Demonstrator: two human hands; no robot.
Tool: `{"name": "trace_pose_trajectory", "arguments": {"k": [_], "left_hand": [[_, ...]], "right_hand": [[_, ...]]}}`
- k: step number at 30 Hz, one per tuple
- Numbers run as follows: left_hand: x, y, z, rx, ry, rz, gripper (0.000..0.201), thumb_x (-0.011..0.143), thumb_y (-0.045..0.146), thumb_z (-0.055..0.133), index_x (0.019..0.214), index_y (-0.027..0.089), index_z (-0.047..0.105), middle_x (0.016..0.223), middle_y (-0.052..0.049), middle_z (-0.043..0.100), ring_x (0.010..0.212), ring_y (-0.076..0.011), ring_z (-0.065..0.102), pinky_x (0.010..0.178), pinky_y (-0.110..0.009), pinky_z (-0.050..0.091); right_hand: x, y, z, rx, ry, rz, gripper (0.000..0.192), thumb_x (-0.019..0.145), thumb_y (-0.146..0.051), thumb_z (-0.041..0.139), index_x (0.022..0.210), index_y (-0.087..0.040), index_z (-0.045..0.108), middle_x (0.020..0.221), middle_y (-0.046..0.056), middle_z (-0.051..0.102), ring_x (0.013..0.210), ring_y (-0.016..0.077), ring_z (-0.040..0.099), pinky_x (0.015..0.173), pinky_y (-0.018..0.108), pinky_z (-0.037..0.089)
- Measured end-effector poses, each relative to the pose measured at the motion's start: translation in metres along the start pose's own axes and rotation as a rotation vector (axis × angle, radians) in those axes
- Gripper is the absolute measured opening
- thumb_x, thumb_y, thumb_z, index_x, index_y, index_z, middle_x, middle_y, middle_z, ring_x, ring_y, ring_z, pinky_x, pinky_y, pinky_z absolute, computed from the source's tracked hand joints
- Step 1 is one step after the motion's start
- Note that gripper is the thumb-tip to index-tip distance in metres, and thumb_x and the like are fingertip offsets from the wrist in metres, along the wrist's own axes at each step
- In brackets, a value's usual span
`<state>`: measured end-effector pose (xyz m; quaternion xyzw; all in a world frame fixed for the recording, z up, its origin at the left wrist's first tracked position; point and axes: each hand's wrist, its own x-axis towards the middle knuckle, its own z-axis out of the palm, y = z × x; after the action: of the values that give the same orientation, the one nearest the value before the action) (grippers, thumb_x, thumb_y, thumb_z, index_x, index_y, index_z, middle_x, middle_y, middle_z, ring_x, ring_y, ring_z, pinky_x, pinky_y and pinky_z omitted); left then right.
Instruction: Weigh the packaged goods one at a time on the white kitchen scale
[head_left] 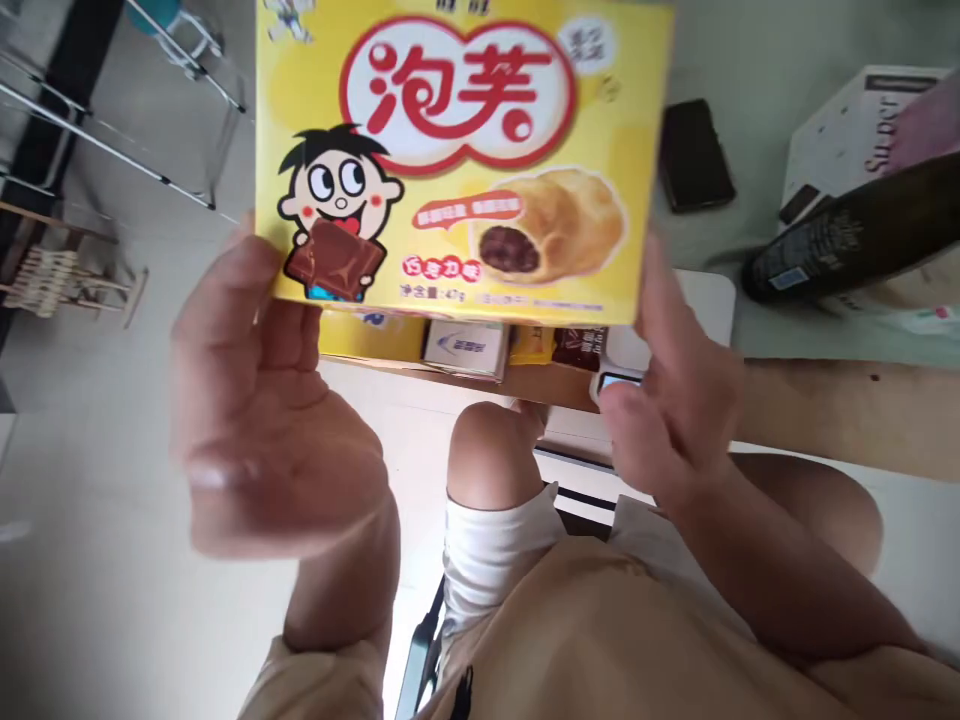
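Observation:
A yellow snack box (pixel 435 230) with a cartoon child and a filled puff on its front is held up close to my view, its printed face towards me. My left hand (pixel 277 420) grips the box's left edge, palm turned up and fingers partly behind it. At the right edge my right hand (pixel 682 390) holds it, with the thumb bent in below the corner and the fingers going behind. Below the box, partly hidden by it, lie a small white box (pixel 466 346), a yellow packet (pixel 531 345) and a dark brown packet (pixel 579 347) on the table.
On the table (pixel 825 400) at the right are a black phone (pixel 697 155), a dark bottle (pixel 847 235) lying slanted and a white carton (pixel 825 130). A metal rack (pixel 112 150) and a small wooden stool (pixel 67 265) stand on the floor at the left.

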<state>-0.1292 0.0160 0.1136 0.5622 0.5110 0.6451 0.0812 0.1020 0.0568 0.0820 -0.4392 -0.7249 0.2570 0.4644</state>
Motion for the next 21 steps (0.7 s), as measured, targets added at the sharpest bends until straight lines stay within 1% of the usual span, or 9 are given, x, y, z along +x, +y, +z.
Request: {"name": "trace_pose_trajectory", "arguments": {"k": [1,3,6,9,12,14,16,19,21], "left_hand": [[0.009,-0.005,-0.010,-0.050,0.020,0.000,0.062,0.100,0.079,0.055,0.139,0.038,0.081,0.144,0.003,0.078,0.150,-0.0391,0.068,0.132,-0.065,0.057],[0.018,-0.019,-0.027,-0.086,0.058,-0.104,0.052,0.102,0.072,0.058,0.128,0.037,0.086,0.136,0.004,0.082,0.146,-0.0385,0.072,0.130,-0.062,0.059],[0.017,-0.045,-0.046,-0.038,0.054,-0.214,0.059,0.105,0.076,0.050,0.128,0.034,0.084,0.134,0.004,0.084,0.137,-0.0381,0.076,0.117,-0.060,0.065],[0.011,-0.064,-0.057,0.080,0.084,-0.218,0.065,0.105,0.079,0.047,0.125,0.027,0.080,0.126,0.000,0.086,0.124,-0.0347,0.080,0.104,-0.054,0.068],[0.007,-0.065,-0.055,0.157,0.211,-0.120,0.049,0.106,0.061,0.045,0.125,0.032,0.079,0.129,0.002,0.085,0.129,-0.0319,0.077,0.113,-0.056,0.064],[0.003,-0.056,-0.045,0.165,0.277,-0.021,0.046,0.104,0.051,0.042,0.127,0.038,0.080,0.131,0.003,0.083,0.136,-0.0324,0.074,0.123,-0.059,0.059],[-0.006,-0.042,-0.027,0.194,0.364,0.150,0.049,0.103,0.054,0.038,0.121,0.038,0.081,0.119,-0.003,0.081,0.128,-0.0345,0.075,0.121,-0.064,0.058],[-0.032,-0.016,0.016,0.211,0.412,0.388,0.050,0.104,0.064,0.035,0.106,0.034,0.076,0.083,-0.006,0.059,0.086,-0.0304,0.067,0.088,-0.059,0.067],[-0.057,0.004,0.052,0.129,0.265,0.316,0.038,0.103,0.056,0.042,0.101,0.031,0.071,0.075,-0.004,0.052,0.075,-0.0275,0.063,0.073,-0.052,0.064]], "right_hand": [[0.008,-0.007,0.010,0.017,-0.038,-0.048,0.075,0.104,-0.067,0.044,0.170,-0.032,0.048,0.164,0.009,0.066,0.151,0.0333,0.068,0.128,0.060,0.059],[0.017,-0.015,0.028,0.014,-0.088,-0.096,0.070,0.105,-0.057,0.049,0.169,-0.030,0.052,0.164,0.009,0.067,0.155,0.0338,0.066,0.128,0.060,0.059],[0.017,-0.018,0.044,-0.043,-0.104,-0.096,0.069,0.104,-0.054,0.053,0.168,-0.030,0.054,0.164,0.009,0.067,0.162,0.0370,0.059,0.129,0.064,0.057],[0.013,-0.015,0.043,-0.117,-0.122,-0.117,0.066,0.105,-0.051,0.054,0.167,-0.031,0.056,0.164,0.008,0.067,0.167,0.0396,0.054,0.132,0.069,0.053],[0.004,-0.006,0.027,-0.163,-0.104,-0.158,0.064,0.108,-0.046,0.050,0.170,-0.032,0.055,0.164,0.006,0.068,0.167,0.0375,0.054,0.133,0.067,0.054],[-0.009,0.006,0.009,-0.164,-0.083,-0.170,0.068,0.106,-0.042,0.054,0.173,-0.033,0.050,0.166,0.006,0.068,0.168,0.0352,0.053,0.134,0.064,0.055],[-0.028,0.023,-0.012,-0.168,-0.046,-0.157,0.073,0.101,-0.038,0.062,0.173,-0.035,0.050,0.165,0.006,0.068,0.168,0.0337,0.053,0.133,0.062,0.057],[-0.065,0.048,-0.049,-0.176,0.071,0.029,0.062,0.098,-0.041,0.066,0.160,-0.037,0.067,0.157,0.006,0.075,0.161,0.0329,0.062,0.128,0.060,0.061],[-0.089,0.061,-0.076,-0.197,0.155,0.230,0.053,0.099,-0.048,0.064,0.148,-0.034,0.077,0.151,0.008,0.078,0.152,0.0339,0.070,0.125,0.062,0.062]]}}
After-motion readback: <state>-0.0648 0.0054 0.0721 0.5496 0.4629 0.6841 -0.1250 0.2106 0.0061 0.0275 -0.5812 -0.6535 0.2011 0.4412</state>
